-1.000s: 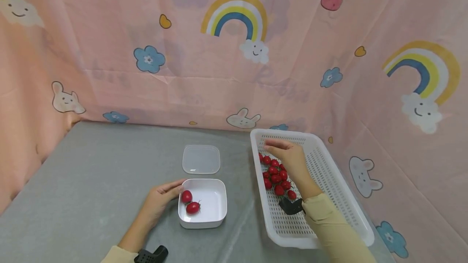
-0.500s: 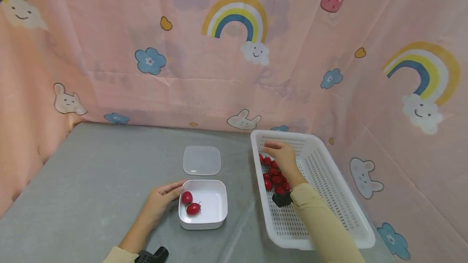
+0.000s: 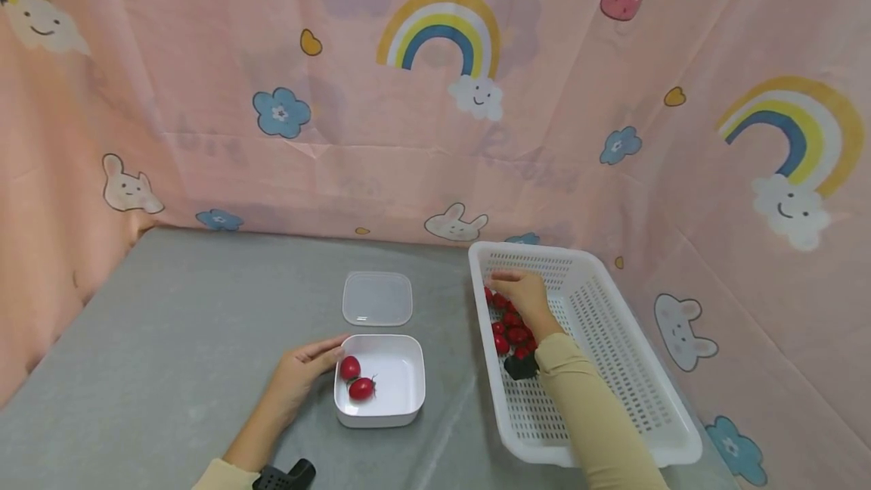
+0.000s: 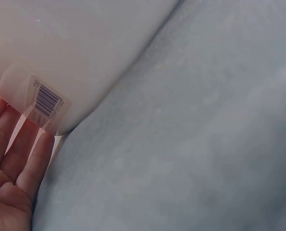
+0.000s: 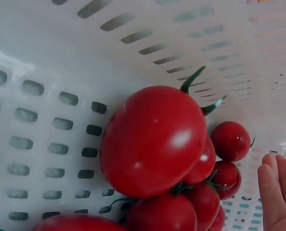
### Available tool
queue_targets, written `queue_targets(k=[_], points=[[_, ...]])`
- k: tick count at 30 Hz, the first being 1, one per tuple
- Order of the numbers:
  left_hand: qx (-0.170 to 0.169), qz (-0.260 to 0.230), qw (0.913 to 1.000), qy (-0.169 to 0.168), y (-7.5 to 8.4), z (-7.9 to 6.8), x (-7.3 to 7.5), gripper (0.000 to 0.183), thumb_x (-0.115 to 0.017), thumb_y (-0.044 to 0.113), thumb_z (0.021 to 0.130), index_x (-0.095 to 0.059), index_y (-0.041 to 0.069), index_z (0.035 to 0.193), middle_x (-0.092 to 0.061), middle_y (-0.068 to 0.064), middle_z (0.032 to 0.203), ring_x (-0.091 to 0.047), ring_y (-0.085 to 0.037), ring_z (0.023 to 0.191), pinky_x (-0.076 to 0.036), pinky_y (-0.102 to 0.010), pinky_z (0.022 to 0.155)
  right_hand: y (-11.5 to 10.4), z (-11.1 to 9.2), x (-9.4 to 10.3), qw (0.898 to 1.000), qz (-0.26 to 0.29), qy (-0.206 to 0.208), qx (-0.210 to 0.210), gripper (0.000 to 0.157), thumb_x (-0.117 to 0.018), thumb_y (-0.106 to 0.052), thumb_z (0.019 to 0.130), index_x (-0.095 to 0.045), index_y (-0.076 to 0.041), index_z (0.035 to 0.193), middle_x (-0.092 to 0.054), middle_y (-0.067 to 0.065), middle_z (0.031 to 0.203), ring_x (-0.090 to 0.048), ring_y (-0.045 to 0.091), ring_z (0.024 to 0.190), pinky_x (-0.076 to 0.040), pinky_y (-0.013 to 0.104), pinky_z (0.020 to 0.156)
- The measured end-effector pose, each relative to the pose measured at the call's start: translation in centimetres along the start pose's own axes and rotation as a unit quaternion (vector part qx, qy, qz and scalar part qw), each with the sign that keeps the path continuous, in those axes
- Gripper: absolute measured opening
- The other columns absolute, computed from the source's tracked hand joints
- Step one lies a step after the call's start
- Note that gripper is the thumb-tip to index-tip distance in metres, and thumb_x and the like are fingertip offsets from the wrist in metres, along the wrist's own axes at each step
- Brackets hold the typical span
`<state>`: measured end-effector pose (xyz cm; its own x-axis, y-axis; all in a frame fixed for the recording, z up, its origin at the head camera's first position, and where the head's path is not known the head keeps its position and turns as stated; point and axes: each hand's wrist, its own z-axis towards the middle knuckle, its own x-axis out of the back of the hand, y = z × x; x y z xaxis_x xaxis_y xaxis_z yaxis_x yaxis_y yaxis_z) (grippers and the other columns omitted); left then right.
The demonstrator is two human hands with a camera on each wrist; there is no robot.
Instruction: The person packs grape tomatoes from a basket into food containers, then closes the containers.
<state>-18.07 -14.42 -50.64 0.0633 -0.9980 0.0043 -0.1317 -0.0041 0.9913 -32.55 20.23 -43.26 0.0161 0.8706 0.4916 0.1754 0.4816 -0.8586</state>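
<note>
In the head view, my left hand (image 3: 296,376) touches the upper left corner of a small white plastic box (image 3: 401,384). Two cherry tomatoes (image 3: 362,389) lie inside it on the left. The left wrist view shows straight fingers (image 4: 36,161) against the box's side, beside a barcode label (image 4: 47,102). My right hand (image 3: 527,299) reaches into a white slotted basket (image 3: 592,297), over the far end of a cluster of cherry tomatoes (image 3: 517,334). Its fingers (image 5: 273,187) look straight in the right wrist view, apart from the nearest tomato (image 5: 230,140).
A translucent lid (image 3: 376,299) lies flat just behind the box on the grey tabletop (image 3: 204,339). The basket's raised rim surrounds the right hand. Behind the table hangs a pink patterned curtain (image 3: 367,134). A black wrist camera (image 3: 283,475) sits on the left wrist.
My right hand has moved slightly left and lower into the basket, its forearm now covering more of the tomatoes. The left hand and the box have stayed in place.
</note>
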Motion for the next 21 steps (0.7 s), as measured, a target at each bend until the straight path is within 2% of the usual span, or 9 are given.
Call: queue_targets(k=[4, 9, 11, 15, 21], points=[[-0.003, -0.002, 1.0000, -0.002, 0.0, 0.0, 0.0, 0.037, -0.072, 0.017, 0.090, -0.069, 0.000, 0.123, -0.074, -0.003, 0.118, -0.064, 0.006, 0.101, -0.049, -0.017, 0.090, 0.2, 0.0, 0.0, 1.000, -0.005, 0.004, -0.014, 0.043, -0.073, -0.021, 0.089, -0.067, -0.001, 0.127, -0.063, 0.020, 0.134, -0.059, 0.029, 0.118, -0.046, 0.045, 0.108], [-0.011, -0.012, 0.9998, -0.008, -0.1, 0.0, 0.1, 0.038, -0.071, 0.014, 0.090, -0.067, -0.003, 0.124, -0.075, 0.014, 0.105, -0.065, 0.005, 0.099, -0.050, -0.017, 0.089, 0.5, 0.1, -0.1, 1.000, -0.026, 0.009, -0.005, 0.042, -0.075, -0.021, 0.087, -0.069, 0.000, 0.123, -0.067, 0.020, 0.128, -0.060, 0.024, 0.112, -0.050, 0.040, 0.102], [-0.014, -0.013, 0.9998, -0.009, -0.2, 0.1, 0.1, 0.038, -0.071, 0.014, 0.090, -0.067, -0.004, 0.124, -0.074, 0.017, 0.103, -0.066, 0.005, 0.098, -0.050, -0.017, 0.089, 0.7, 0.1, -0.1, 0.999, -0.036, 0.006, 0.001, 0.041, -0.075, -0.021, 0.087, -0.069, 0.001, 0.122, -0.067, 0.021, 0.126, -0.061, 0.026, 0.112, -0.049, 0.040, 0.101], [-0.011, -0.011, 0.9999, -0.003, -0.2, 0.1, 0.0, 0.038, -0.072, 0.014, 0.090, -0.067, -0.003, 0.123, -0.075, 0.015, 0.104, -0.066, 0.005, 0.097, -0.051, -0.017, 0.088, 1.1, 0.3, -0.2, 0.998, -0.055, 0.009, 0.009, 0.040, -0.074, -0.021, 0.087, -0.070, 0.001, 0.121, -0.068, 0.021, 0.125, -0.060, 0.029, 0.112, -0.049, 0.043, 0.100], [-0.008, 0.000, 1.0000, -0.001, -0.1, 0.0, 0.0, 0.037, -0.072, 0.015, 0.090, -0.068, -0.001, 0.123, -0.075, 0.002, 0.113, -0.065, 0.005, 0.098, -0.051, -0.017, 0.088, 1.1, 0.2, -0.5, 0.998, -0.062, 0.007, 0.002, 0.040, -0.071, -0.019, 0.089, -0.068, 0.001, 0.124, -0.065, 0.022, 0.130, -0.059, 0.033, 0.115, -0.048, 0.047, 0.104]])
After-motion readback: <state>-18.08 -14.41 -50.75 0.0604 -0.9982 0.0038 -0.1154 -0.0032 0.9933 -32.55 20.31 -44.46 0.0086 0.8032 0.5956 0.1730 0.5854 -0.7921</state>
